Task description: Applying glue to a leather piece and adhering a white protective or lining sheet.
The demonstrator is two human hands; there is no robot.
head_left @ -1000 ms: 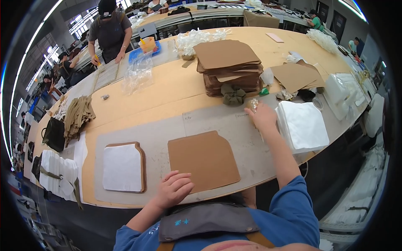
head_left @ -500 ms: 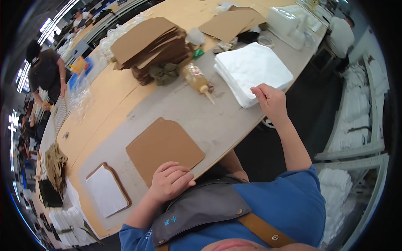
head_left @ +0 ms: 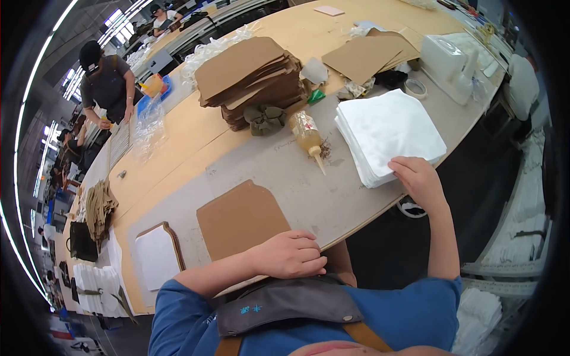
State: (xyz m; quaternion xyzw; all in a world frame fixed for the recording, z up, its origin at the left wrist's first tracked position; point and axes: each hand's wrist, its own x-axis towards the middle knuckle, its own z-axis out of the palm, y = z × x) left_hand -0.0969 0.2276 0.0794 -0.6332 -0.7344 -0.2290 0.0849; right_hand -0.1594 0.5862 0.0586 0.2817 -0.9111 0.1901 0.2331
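Note:
My left hand, fingers loosely bent with nothing held, lies at the table's front edge beside a brown board. My right hand pinches the near corner of a stack of white sheets. Left of that stack lies a glue bottle with a long pale nozzle, beside a dark green cloth bundle. A smaller pile of brown boards topped by a white sheet sits at the left.
A tall stack of brown boards stands behind. A white container and tape roll sit at right. Khaki pieces lie at left. A person works at the far-left edge; fabric racks stand right, below the table.
My right hand has left the glue bottle and moved right to the white stack's corner. My left hand has shifted rightward along the table edge. The view has turned.

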